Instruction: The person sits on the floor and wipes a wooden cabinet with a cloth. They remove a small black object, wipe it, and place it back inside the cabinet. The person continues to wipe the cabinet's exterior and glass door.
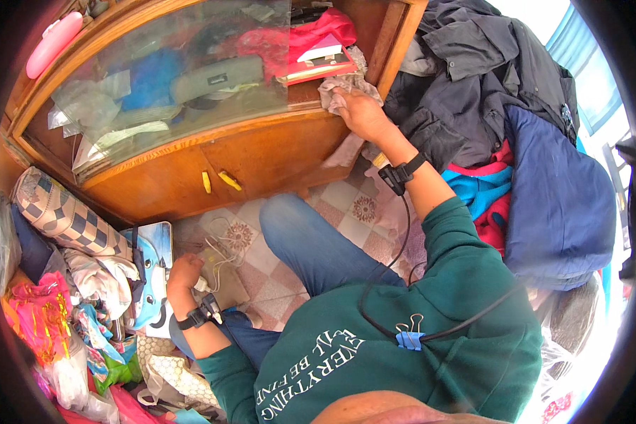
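Note:
My right hand presses a crumpled, greyish-pink cloth against the bottom ledge of a wooden cabinet, at the right end of its opening. Right behind the cloth, a red-edged box lies on the shelf with a white item in it. A glass pane covers the left and middle of that shelf. Over by my left knee, my left hand is loosely curled, its fingertips hidden from me. It is beside a light-blue bag with a cartoon face; I cannot tell whether it touches the bag.
Dark jackets and a navy garment are heaped at right. A checkered roll-shaped bag and plastic bags crowd the left. A white cable lies on the tiled floor. Two yellow handles mark the lower doors.

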### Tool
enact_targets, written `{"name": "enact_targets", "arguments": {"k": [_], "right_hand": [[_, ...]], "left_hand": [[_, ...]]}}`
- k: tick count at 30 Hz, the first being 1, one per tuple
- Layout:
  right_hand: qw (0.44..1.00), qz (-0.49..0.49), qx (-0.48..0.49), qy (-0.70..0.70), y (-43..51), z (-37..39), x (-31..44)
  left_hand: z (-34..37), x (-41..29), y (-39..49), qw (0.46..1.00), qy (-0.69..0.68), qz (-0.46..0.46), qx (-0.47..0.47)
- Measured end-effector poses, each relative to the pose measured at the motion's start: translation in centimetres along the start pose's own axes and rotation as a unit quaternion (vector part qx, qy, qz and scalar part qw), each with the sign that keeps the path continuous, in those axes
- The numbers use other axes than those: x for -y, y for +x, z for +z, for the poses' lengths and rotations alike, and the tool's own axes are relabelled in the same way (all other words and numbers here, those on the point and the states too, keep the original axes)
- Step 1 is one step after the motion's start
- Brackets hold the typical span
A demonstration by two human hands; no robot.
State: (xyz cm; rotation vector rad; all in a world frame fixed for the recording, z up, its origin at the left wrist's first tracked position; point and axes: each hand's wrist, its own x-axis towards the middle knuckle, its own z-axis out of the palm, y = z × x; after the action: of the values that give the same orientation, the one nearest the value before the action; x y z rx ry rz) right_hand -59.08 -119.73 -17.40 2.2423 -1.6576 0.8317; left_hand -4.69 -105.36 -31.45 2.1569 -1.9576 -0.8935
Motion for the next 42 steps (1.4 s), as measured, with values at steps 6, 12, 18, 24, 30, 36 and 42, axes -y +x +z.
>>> {"name": "enact_targets", "arguments": {"k": [6,12,18,24,30,36,42], "right_hand": [[0.992,0.033,0.061,-0.110,6.4,2.7,-0.7],[0.990,0.085,0.086,-0.074,7.9,4.4,-0.6],[1.000,-0.013,-0.018,-0.016,2.9,3.0,-1.0],[0.987,0.114,0.074,-0.086,6.1,3.3,-1.5],[0.976,0.157,0.060,-0.138,6.6,4.6,2.2],[0.991,-0.008,-0.128,0.036,2.2,5.4,5.5],[0.959,-0.073,-0.210,0.173,-2.0,6.2,5.7]], "left_hand": [[0.3,0.1,0.5,1.000,0.005,0.011,-0.010],[0.1,-0.3,0.6,1.000,0.000,0.016,-0.005],[0.8,0.3,0.2,0.999,-0.035,-0.026,-0.016],[1.1,2.2,0.3,0.999,-0.036,-0.010,-0.021],[0.1,0.6,-0.4,0.999,-0.025,0.006,-0.035],[0.1,-0.5,0.4,0.999,0.018,0.043,-0.021],[1.7,2.1,1.4,0.999,-0.034,0.009,-0.019]]}}
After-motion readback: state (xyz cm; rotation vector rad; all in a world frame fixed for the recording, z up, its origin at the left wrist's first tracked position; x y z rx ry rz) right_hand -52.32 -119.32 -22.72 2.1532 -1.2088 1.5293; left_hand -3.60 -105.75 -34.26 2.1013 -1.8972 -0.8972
